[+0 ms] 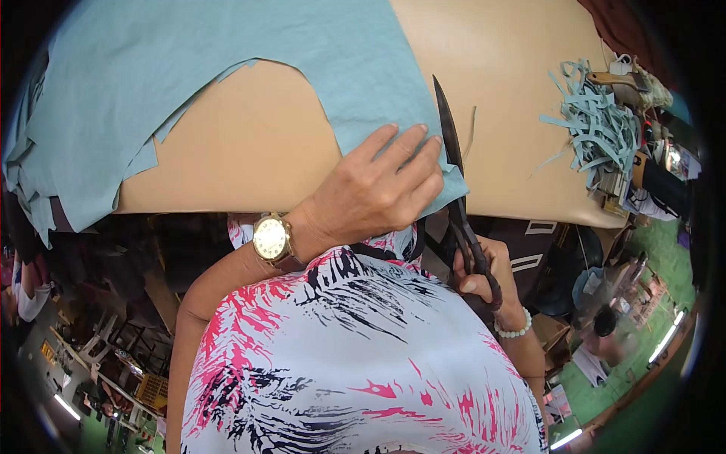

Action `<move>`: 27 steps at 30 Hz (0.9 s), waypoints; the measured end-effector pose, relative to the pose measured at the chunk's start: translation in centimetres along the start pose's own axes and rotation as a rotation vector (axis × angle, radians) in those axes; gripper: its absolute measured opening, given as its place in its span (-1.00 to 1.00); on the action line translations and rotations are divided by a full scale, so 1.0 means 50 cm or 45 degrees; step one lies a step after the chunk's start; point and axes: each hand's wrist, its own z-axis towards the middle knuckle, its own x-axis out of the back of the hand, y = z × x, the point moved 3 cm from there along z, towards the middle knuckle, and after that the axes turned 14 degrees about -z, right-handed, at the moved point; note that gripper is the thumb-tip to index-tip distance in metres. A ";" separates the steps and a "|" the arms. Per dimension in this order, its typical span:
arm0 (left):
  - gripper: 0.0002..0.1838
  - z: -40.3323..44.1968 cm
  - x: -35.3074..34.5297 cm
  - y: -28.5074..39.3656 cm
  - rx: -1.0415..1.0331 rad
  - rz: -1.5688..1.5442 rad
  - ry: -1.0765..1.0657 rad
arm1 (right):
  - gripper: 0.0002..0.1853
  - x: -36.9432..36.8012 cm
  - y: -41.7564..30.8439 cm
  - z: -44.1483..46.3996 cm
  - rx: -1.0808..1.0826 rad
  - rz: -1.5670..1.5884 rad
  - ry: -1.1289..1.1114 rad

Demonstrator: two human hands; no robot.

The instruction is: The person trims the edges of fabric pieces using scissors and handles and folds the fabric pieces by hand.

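A light blue sheet of leather or cloth (333, 38) with ragged, curved edges lies over the tan tabletop. My left hand (386, 178), with a watch on its wrist, rests palm down on the sheet's narrow strip near the table's front edge, fingers extended. Large dark scissors (450, 129) are in my right hand (488, 276), whose fingers and thumb are around the handles. The blades point away from me along the strip's right edge. A small corner of the sheet overlaps the lower part of the blades. I cannot tell how far apart the blades are.
The tan tabletop (522, 144) ends in front of my body. At its right lies a pile of thin blue offcuts (601, 132), with a wooden-handled brush (616, 79) beside it. Another person (609, 340) is at the lower right, above a green floor (662, 265).
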 end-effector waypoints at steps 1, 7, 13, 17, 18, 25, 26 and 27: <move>-0.92 0.000 0.000 0.000 -0.001 0.000 -0.002 | -0.58 -0.001 -0.001 0.000 0.004 0.004 0.007; -0.93 0.000 -0.001 -0.001 -0.003 0.000 -0.002 | -0.58 0.000 0.005 -0.005 0.001 0.017 0.017; -0.92 -0.002 -0.002 -0.001 -0.004 -0.020 -0.012 | -0.65 0.002 0.007 -0.012 -0.024 0.067 -0.042; -0.92 -0.005 -0.003 0.001 0.000 -0.034 -0.036 | -0.67 0.005 0.008 -0.017 -0.031 0.055 -0.028; -0.92 -0.006 -0.003 0.001 0.003 -0.036 -0.041 | -0.67 0.006 0.010 -0.018 -0.037 0.051 -0.025; -0.91 -0.008 -0.004 0.001 0.007 -0.034 -0.035 | -0.68 0.011 0.020 -0.018 -0.051 0.032 -0.028; -0.91 -0.009 -0.004 0.001 0.005 -0.032 -0.034 | -0.68 0.011 0.020 -0.018 -0.063 0.032 -0.032; -0.91 -0.009 -0.004 0.001 0.003 -0.029 -0.033 | -0.68 0.012 0.019 -0.018 -0.075 0.033 -0.035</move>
